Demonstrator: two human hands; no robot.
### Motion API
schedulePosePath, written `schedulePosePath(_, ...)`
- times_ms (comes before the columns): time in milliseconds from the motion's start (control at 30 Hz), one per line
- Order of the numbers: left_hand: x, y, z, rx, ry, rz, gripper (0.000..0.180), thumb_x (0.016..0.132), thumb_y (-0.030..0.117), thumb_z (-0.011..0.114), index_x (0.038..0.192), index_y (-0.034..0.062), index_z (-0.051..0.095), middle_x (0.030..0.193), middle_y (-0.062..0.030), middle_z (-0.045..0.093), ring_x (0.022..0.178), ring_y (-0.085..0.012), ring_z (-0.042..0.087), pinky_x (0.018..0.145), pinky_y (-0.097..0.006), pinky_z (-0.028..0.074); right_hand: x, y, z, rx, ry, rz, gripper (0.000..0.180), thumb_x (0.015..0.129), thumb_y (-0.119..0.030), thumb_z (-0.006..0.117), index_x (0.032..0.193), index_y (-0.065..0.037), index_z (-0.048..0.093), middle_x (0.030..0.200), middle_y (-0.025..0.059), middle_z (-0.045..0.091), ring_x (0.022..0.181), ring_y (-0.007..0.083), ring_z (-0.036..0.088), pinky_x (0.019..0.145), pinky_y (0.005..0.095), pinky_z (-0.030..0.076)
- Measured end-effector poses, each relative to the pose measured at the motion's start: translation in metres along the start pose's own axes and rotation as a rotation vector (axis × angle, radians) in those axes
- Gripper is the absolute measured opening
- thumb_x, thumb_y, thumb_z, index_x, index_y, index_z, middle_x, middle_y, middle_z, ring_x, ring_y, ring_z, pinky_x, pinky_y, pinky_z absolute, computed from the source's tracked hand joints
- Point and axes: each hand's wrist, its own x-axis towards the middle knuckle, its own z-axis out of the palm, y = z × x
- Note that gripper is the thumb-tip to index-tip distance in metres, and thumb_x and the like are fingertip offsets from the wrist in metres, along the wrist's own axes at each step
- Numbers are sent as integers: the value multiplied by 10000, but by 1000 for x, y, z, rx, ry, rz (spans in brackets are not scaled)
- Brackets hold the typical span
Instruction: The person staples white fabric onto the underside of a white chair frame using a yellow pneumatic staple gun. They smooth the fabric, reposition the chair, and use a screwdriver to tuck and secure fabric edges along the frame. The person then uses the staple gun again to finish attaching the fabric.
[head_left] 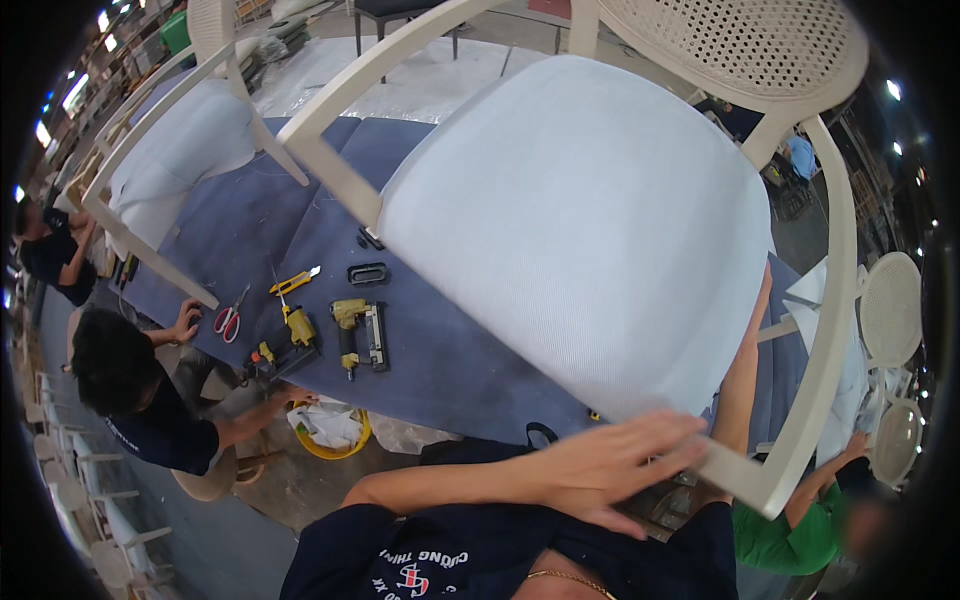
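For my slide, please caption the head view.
Wearer's left hand at a cane-back armchair; staple gun, scissors and utility knife nearby.

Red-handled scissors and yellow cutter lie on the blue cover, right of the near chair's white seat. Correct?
Wrong side: the head view shows the red-handled scissors and yellow cutter on the blue cover, left of the near chair's white seat.

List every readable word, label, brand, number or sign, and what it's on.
Wearer's dark shirt: white lettering around a red-and-white emblem, upside down in this view; not copied out here.
Co-worker's dark shirt, left: white marks, too small to read.
Air guns and yellow knife: nothing legible.
Chair seat: no lettering visible.
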Motion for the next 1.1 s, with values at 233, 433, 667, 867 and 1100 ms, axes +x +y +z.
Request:
schedulePosePath(233,101,-41,21,256,367,-162,675,804,216,828,1358,-33,534,1201,-247,614,1084,-405,615,918,-481,507,38,7,-32,115,31,-39,691,1051,-609,387,1454,-56,490,1349,76,609,1200,225,598,1031,394,495)
schedulePosePath(433,111,-100,-62,673,678,-120,500,800,83,859,1211,-41,603,1018,-168,723,906,-241,700,817,-340,559,67,67,70,137,145,-6,811,997,-723,401,1491,-83,456,1402,66,592,1267,252,572,1077,443,478)
schedulePosePath(667,14,-89,-152,728,805,-374,229,1015,125,555,880,-59,576,843,-150,659,786,-261,665,851,-461,572,-3,164,81,101,-206,178,800,1005,-612,532,1495,-1,365,1317,167,608,1075,270,659,888,427,577)
schedulePosePath(867,-45,-89,-96,620,870,-322,261,1044,182,528,944,-57,553,914,-170,640,841,-265,635,902,-429,538,-41,246,-79,-852,70,247,524,958,-452,651,1230,-5,650,1174,167,683,966,291,703,853,416,571)
schedulePosePath(1100,-47,-41,-62,993,524,-880,540,1019,283,642,1305,-154,507,1327,-320,589,1235,-389,563,1040,-447,450,-134,377,-217,-1592,244,467,627,855,-344,741,1312,-7,475,1058,246,691,917,440,705,835,499,577)
